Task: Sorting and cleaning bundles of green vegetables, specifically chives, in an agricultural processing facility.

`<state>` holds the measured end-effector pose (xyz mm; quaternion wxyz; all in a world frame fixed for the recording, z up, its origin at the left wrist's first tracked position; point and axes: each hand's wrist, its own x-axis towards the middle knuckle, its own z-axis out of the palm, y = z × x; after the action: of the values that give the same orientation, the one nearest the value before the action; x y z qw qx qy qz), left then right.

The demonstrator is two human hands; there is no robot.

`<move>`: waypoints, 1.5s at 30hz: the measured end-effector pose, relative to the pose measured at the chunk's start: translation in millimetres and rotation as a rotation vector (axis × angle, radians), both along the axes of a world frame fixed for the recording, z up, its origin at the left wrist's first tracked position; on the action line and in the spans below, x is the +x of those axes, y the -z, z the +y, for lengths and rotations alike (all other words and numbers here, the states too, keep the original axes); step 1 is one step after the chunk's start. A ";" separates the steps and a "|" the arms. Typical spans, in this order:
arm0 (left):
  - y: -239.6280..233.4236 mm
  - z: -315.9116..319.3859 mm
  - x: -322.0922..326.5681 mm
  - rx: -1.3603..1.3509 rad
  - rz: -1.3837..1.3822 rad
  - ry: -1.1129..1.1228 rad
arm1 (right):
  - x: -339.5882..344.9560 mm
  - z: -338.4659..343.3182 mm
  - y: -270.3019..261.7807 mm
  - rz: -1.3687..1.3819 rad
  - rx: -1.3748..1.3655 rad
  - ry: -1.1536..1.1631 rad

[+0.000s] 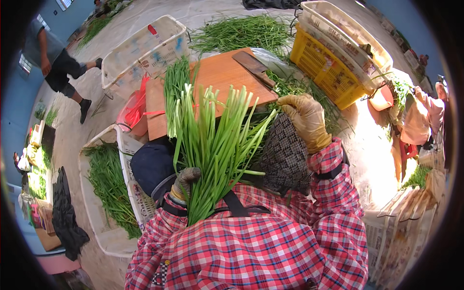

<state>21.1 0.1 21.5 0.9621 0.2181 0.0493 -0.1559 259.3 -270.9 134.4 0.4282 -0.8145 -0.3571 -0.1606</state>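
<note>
My left hand (186, 183), in a knitted glove, is closed around a bunch of long green leafy stalks (217, 141), their pale cut ends fanned away from me. My right hand (302, 117), in a loose tan rubber glove, is raised with curled fingers to the right of the bunch, near a dark patterned cloth (284, 156); whether a stalk is between its fingers cannot be told. Beyond lies a wooden board (221, 78) with a broad-bladed knife (253, 67) across its right side. A smaller bundle of stalks (175, 94) rests on its left, beside red plastic ties (139, 105).
A white crate of greens (85, 195) is at left; another white crate (145, 54) stands beyond it. Stacked crates, the lowest yellow (326, 69), are at upper right. Loose greens (241, 32) lie on the floor. A person (59, 54) walks at upper left.
</note>
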 end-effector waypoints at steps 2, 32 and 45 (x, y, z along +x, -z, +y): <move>13.8 1.9 -2.9 -0.104 0.046 0.010 | 4.3 1.8 -17.3 -0.129 -0.126 0.071; -42.7 -4.6 -3.2 -0.228 0.038 -0.118 | 70.4 -68.3 2.4 0.440 -0.286 0.130; 3.1 14.5 -15.3 -0.088 -0.108 -0.387 | -76.3 41.4 40.3 1.254 0.110 -0.889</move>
<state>5.8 14.6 18.4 0.9840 0.1702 0.0317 0.0416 183.0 -229.5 94.0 0.6145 -0.5109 -0.3328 0.5007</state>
